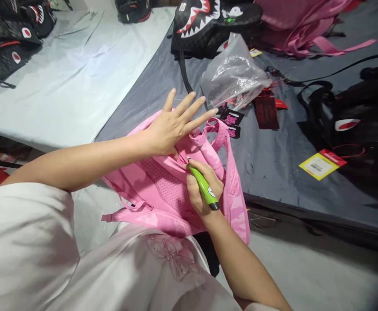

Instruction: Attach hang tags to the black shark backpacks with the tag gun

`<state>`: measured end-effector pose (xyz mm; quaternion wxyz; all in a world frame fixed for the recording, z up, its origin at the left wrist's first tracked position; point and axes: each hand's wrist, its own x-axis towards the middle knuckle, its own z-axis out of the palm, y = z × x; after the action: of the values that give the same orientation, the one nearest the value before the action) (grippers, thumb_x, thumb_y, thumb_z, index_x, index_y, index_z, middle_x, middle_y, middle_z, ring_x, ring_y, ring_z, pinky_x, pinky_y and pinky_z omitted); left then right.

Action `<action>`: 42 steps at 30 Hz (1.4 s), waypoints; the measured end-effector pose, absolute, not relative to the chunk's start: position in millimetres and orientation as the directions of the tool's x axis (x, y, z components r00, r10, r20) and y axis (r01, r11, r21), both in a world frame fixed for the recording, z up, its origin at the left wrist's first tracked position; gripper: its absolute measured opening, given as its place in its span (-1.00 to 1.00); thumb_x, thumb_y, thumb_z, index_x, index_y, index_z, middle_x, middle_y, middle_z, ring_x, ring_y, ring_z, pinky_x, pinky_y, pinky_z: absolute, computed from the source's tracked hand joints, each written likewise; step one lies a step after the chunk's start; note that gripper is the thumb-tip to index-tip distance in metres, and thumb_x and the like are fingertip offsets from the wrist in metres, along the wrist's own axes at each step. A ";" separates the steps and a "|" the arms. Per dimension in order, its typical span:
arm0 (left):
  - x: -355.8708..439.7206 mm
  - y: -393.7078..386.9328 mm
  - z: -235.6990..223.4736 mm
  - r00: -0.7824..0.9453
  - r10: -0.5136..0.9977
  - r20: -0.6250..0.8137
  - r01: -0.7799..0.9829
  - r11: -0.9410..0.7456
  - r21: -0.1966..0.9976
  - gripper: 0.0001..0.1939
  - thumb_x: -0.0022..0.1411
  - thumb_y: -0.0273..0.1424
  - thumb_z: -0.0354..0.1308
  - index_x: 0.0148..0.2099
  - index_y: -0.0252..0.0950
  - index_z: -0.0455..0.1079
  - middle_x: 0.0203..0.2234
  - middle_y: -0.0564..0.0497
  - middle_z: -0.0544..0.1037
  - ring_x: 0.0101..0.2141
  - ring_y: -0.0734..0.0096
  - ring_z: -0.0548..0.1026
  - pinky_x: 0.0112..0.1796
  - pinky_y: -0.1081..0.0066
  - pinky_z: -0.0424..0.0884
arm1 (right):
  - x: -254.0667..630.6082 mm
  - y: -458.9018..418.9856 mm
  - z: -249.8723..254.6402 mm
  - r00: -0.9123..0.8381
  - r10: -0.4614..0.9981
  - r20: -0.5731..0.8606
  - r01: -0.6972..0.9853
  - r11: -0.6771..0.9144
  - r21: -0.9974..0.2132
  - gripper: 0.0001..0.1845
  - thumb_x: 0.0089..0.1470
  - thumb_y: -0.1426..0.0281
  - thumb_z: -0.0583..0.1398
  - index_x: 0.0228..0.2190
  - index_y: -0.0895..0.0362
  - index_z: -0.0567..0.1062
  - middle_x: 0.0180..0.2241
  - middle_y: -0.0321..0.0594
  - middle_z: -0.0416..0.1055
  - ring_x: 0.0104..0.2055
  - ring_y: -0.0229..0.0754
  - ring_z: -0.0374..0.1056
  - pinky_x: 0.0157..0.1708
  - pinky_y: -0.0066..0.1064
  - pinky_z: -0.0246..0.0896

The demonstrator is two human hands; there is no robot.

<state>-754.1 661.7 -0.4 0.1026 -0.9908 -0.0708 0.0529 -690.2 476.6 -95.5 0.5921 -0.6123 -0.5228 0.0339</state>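
A pink camouflage backpack (163, 183) lies tilted against the table edge in front of my body, its mesh back panel and shoulder straps facing me. My left hand (172, 129) rests over the upper part of the bag with its fingers spread and nothing held. Just below it, my right hand (204, 185) is closed around a green marker-like tool (202, 183) with a black end. The tool's narrow dark tip points up toward the pink fabric near my left thumb; whether it touches the cloth I cannot tell.
Beyond the bag, a grey-covered table (273, 168) holds a clear plastic bag (236, 73), black hang tags (231, 121), a black shark-mouth backpack (201, 30) and a pink bag (302, 21). More black bags (363, 125) lie right, several (10, 39) on the white table (78, 65).
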 end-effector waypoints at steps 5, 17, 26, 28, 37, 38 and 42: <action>-745.7 672.5 -13.3 0.975 0.175 -0.137 0.154 -0.976 -0.152 0.25 0.05 -0.06 0.28 0.47 -0.30 -0.48 0.41 -0.26 -0.12 0.35 -0.25 -0.06 0.27 -0.15 -0.15 | -680.4 479.1 -100.5 0.500 0.706 0.503 0.591 0.146 -0.793 -0.66 0.24 0.33 0.14 0.03 0.10 0.45 -0.21 -0.14 0.56 -0.19 -0.08 0.52 -0.10 -0.20 0.43; -737.6 689.4 -35.9 0.982 0.166 -0.091 0.160 -0.985 -0.069 0.18 0.08 -0.02 0.24 0.47 -0.37 -0.38 0.42 -0.29 -0.19 0.35 -0.38 -0.20 0.22 -0.32 -0.31 | -651.7 548.3 -78.1 0.477 0.860 0.179 0.873 -0.441 -0.208 -0.40 0.12 0.34 0.20 0.15 0.27 0.24 -0.07 0.20 0.34 -0.03 0.18 0.25 -0.07 -0.02 0.12; -750.2 675.6 -13.5 0.972 0.216 -0.093 0.204 -0.971 -0.125 0.18 -0.03 -0.15 0.35 0.48 -0.13 -0.28 0.44 -0.08 -0.18 0.39 -0.23 -0.22 0.25 -0.30 -0.29 | -652.5 537.3 -82.4 0.391 0.869 0.304 0.910 -0.316 -0.267 -0.40 0.11 0.45 0.16 0.17 0.30 0.21 -0.09 0.20 0.36 -0.04 0.17 0.29 -0.08 -0.03 0.14; -753.5 672.9 -11.8 0.962 0.264 -0.073 0.252 -0.956 -0.149 0.18 -0.01 -0.16 0.35 0.48 -0.10 -0.29 0.45 -0.07 -0.20 0.39 -0.21 -0.20 0.25 -0.30 -0.26 | -650.7 536.3 -83.7 0.391 0.863 0.321 0.907 -0.300 -0.296 -0.40 0.12 0.44 0.15 0.18 0.27 0.20 -0.08 0.18 0.37 -0.03 0.17 0.29 -0.07 -0.03 0.14; -747.7 680.3 -17.8 0.897 0.413 -0.159 0.384 -0.904 -0.187 0.12 0.06 -0.18 0.33 0.48 -0.21 -0.27 0.44 -0.25 -0.25 0.36 -0.24 -0.08 0.11 -0.01 0.24 | -643.2 542.8 -84.6 0.420 0.872 0.251 0.875 -0.316 -0.367 -0.42 0.10 0.52 0.11 0.17 0.29 0.24 -0.10 0.17 0.40 -0.03 0.18 0.31 -0.05 -0.01 0.12; -747.5 681.4 -17.4 0.897 0.410 -0.168 0.380 -0.907 -0.184 0.11 0.06 -0.19 0.33 0.48 -0.21 -0.25 0.44 -0.24 -0.25 0.36 -0.24 -0.07 0.10 0.02 0.25 | -642.8 542.6 -84.8 0.422 0.871 0.251 0.870 -0.312 -0.380 -0.42 0.09 0.52 0.11 0.17 0.29 0.24 -0.11 0.15 0.40 -0.03 0.18 0.31 -0.05 0.00 0.12; -749.9 680.9 -16.4 0.885 0.451 -0.114 0.424 -0.883 -0.199 0.12 0.01 -0.20 0.37 0.47 -0.22 -0.18 0.43 -0.29 -0.24 0.36 -0.25 -0.10 0.13 -0.03 0.22 | -642.9 543.2 -87.6 0.421 0.858 0.295 0.864 -0.280 -0.418 -0.41 0.09 0.49 0.14 0.17 0.27 0.24 -0.14 0.13 0.41 -0.06 0.19 0.32 -0.05 0.02 0.13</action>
<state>-749.9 680.9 -16.4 0.0843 -0.9672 -0.2263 0.0787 -642.9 543.2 -87.6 0.2653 -0.8000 -0.5380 -0.0060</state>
